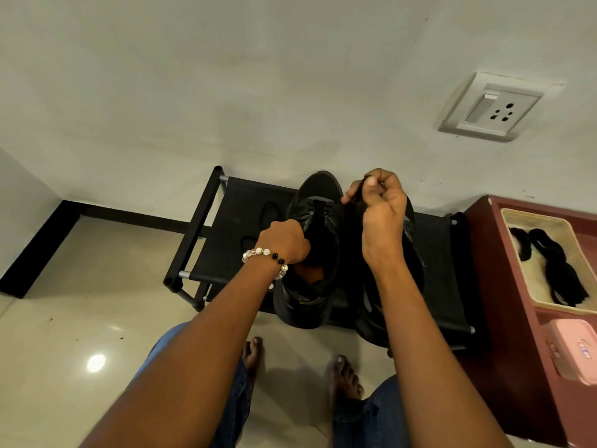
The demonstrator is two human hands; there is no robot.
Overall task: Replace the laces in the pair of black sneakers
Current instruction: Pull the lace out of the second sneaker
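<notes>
Two black sneakers stand side by side on a low black rack point(239, 205). The left sneaker point(315, 195) is in plain sight, toe toward the wall. My left hand point(286, 239), with a bead bracelet at the wrist, grips the edge of its opening near the tongue. The right sneaker point(415, 253) is mostly hidden behind my right arm. My right hand point(381, 205) is raised above the shoes and pinches a bunch of black lace point(353, 206) between thumb and fingers. Two bundles of black laces point(549, 257) lie in a cream tray point(510, 221) at the right.
The rack stands against a pale wall on a glossy tiled floor. A dark red cabinet point(504, 318) at the right carries the tray and a pink box point(575, 354). A wall socket point(494, 108) is above it. My bare feet are in front of the rack.
</notes>
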